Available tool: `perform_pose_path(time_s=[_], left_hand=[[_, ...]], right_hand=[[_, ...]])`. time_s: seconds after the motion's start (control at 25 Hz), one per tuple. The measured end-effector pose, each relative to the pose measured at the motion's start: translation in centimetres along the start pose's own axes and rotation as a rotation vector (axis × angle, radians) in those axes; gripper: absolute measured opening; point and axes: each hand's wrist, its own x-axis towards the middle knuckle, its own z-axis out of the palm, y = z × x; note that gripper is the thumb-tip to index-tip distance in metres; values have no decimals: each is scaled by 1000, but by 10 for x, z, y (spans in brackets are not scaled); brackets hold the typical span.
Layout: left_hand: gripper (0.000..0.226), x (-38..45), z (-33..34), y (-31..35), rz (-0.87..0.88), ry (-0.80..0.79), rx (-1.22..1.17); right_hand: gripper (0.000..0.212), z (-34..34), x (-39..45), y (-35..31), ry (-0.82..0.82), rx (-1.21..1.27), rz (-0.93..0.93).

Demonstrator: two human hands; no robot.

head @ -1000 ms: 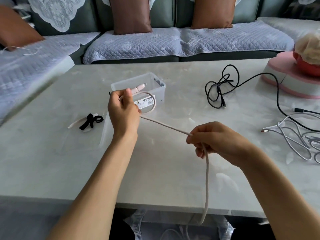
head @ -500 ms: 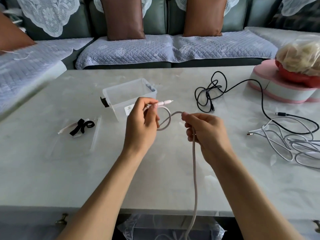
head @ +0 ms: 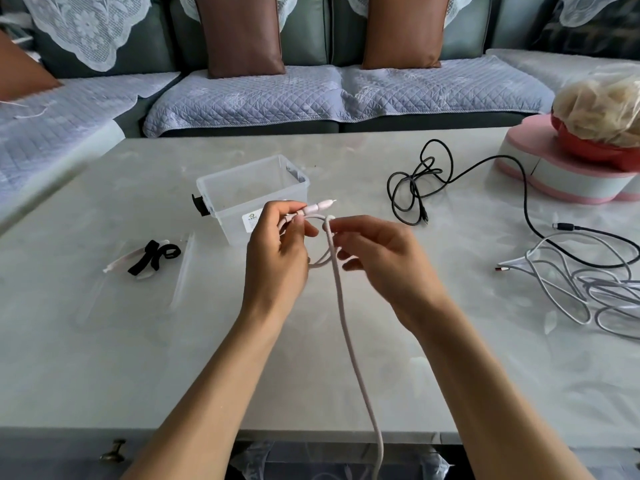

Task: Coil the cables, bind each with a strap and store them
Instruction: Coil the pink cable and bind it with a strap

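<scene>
My left hand pinches the pale pink cable just behind its plug, with a small loop gathered under the fingers. The plug tip points right, in front of the clear plastic box. My right hand sits close beside the left, its fingers loosely curled, and the cable runs past them. From the hands the cable hangs down over the table's near edge. Black straps lie in a clear bag at the left. A black cable and a white cable lie loose at the right.
A pink and white round box with a red bowl of bagged food stands at the far right. A sofa with grey quilted covers and brown cushions runs behind the marble table. A drawer knob shows below the front edge.
My right hand has brought the cable in to the left hand, adding a loop, and its fingers have loosened. The left hand came slightly nearer. The view tilted down a little.
</scene>
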Motion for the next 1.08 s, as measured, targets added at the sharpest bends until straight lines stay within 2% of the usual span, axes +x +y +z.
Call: perform_pose_path(time_s=[0.08, 0.12, 0.2, 0.28, 0.36, 0.48, 0.6, 0.68, 0.8, 0.88, 0.96, 1.08], left_hand=[[16, 0, 0, 3, -57, -52, -62], [16, 0, 1, 4, -98, -74, -100], [16, -2, 3, 7, -188, -125, -197], [25, -4, 3, 10, -224, -205, -234], [31, -6, 2, 10, -203, -304, -206], [28, -6, -1, 8, -189, -394, -173], [35, -6, -2, 4, -189, -355, -168], [39, -6, -3, 4, -250, -325, -265], [43, -6, -1, 6, -341, -355, -440], [45, -5, -1, 7, -337, -396, -419], [44, -3, -4, 6, -347, -452, -364], [43, 3, -13, 1, -430, -568, -296]], right_hand=[[20, 4, 2, 7, 70, -272, -150], [20, 5, 2, 8, 107, -323, -189], [16, 4, 3, 11, 153, -288, -196], [7, 1, 4, 7, 159, -167, -116], [20, -2, 4, 7, 198, -156, -48], [39, -8, 4, 6, 266, -203, -13], [37, -13, 4, 4, 141, -78, 92], [43, -16, 5, 5, 30, -43, 126], [50, -22, 6, 11, 39, -169, -62], [49, -27, 7, 15, 92, -349, -233], [38, -30, 8, 20, 102, -509, -373], [15, -32, 12, 28, 104, -616, -469]])
